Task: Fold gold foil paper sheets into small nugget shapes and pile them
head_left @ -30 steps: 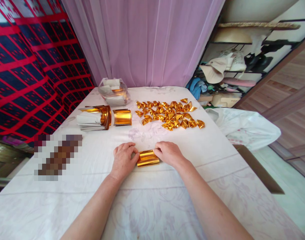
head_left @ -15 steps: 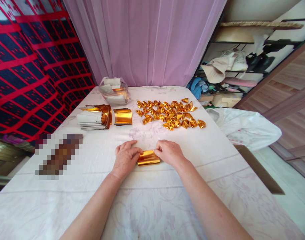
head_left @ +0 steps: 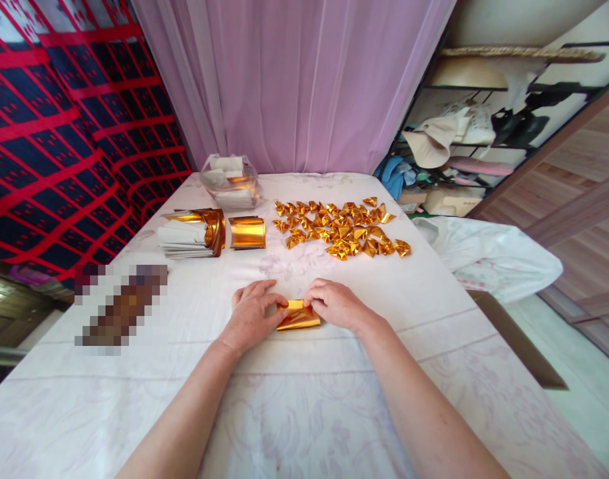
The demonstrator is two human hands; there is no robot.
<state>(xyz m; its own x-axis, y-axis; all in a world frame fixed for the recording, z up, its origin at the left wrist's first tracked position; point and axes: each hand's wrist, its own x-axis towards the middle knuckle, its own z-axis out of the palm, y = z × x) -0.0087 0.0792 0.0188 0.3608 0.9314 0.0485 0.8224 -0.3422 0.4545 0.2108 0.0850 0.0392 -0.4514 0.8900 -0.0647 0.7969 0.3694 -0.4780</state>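
Observation:
A small folded sheet of gold foil paper (head_left: 299, 320) lies on the table in front of me, its far edge turned up into a narrow fold. My left hand (head_left: 254, 307) grips its far left corner between thumb and index finger, the other fingers resting to the left on the cloth. At the far right corner, my right hand (head_left: 337, 304) pinches the fold with its fingers curled in. Beyond my hands, many folded gold foil pieces (head_left: 344, 233) are spread out. A short stack of gold foil sheets (head_left: 247, 233) sits to their left.
A thicker bundle of foil sheets (head_left: 192, 233) with pale backs lies further left. Behind it stands a clear plastic bag (head_left: 230, 183) of more sheets. A blurred-out patch (head_left: 124, 306) covers something at left. A white bag (head_left: 504, 256) lies beyond the right edge of the cloth-covered table (head_left: 304, 412).
My right hand has shifted slightly left along the foil paper's far edge. Both thumbs have come closer together, and the fold along that edge shows more clearly.

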